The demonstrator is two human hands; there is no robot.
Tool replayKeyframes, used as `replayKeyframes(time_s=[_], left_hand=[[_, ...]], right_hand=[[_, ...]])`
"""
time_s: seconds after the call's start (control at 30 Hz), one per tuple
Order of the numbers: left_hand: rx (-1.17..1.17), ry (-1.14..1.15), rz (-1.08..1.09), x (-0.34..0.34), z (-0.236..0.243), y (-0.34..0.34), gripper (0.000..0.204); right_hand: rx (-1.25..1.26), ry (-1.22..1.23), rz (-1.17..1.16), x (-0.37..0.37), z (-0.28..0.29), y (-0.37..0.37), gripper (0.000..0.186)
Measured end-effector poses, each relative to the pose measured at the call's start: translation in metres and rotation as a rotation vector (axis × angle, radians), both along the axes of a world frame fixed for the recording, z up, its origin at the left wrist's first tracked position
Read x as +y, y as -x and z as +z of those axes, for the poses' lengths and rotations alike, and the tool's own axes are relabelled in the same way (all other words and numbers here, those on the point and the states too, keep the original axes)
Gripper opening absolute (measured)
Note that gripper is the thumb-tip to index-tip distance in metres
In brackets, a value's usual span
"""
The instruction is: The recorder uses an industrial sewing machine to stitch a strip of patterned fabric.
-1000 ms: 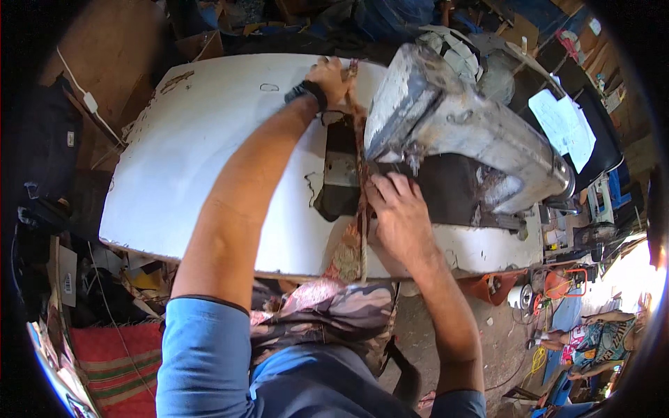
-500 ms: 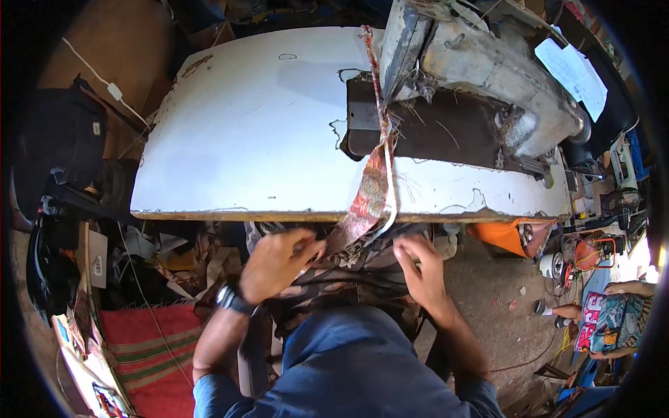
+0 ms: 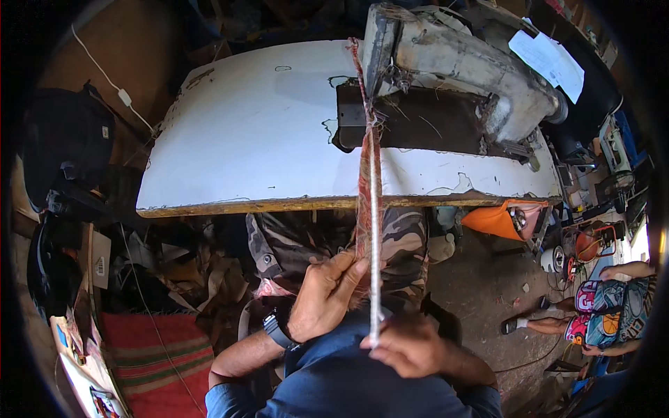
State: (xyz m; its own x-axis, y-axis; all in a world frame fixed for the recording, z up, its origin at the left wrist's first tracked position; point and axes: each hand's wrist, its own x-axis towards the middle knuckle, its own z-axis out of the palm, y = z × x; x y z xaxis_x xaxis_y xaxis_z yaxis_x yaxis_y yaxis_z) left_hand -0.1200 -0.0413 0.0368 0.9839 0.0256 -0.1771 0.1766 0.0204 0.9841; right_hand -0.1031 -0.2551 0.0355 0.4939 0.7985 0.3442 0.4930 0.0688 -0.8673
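A reddish patterned fabric strip (image 3: 364,174) runs from the sewing machine (image 3: 453,66) over the table's front edge toward me. A white cord (image 3: 375,230) lies along it, stretched nearly straight. My left hand (image 3: 324,296), a watch on its wrist, is closed on the fabric strip above my lap. Lower and to the right, my right hand (image 3: 408,348), slightly blurred, pinches the cord's near end. Behind the machine's needle area the strip narrows into a twisted reddish length that reaches toward the far edge. The machine's foot is partly hidden.
The white tabletop (image 3: 237,132) has chipped edges and a dark metal plate (image 3: 425,122). An orange pouch (image 3: 495,221) hangs at its front right. A red striped cloth (image 3: 157,362) lies at lower left. Another person (image 3: 606,306) is at the far right.
Both hands have come down toward my body. The left now grips the strip and the right the cord; strip and cord are pulled from a slanting, loose lie into a straight line.
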Motion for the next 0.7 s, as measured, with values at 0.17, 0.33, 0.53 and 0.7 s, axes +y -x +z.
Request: replayKeyframes(time_s=[0.17, 0.33, 0.53, 0.7], left_hand=[[-0.152, 0.289, 0.1, -0.019, -0.006, 0.009, 0.044], [-0.247, 0.192, 0.171, -0.028, -0.028, 0.019, 0.011], [-0.181, -0.082, 0.004, -0.041, -0.038, 0.01, 0.007], [-0.139, -0.142, -0.044, -0.044, -0.091, 0.008, 0.012]], right_hand=[[-0.099, 0.133, 0.253, 0.006, -0.012, 0.01, 0.018], [-0.174, 0.127, -0.007, -0.016, -0.009, -0.041, 0.014], [-0.426, 0.032, -0.384, 0.002, 0.0, -0.11, 0.033], [-0.684, 0.294, -0.14, 0.059, -0.009, -0.156, 0.058]])
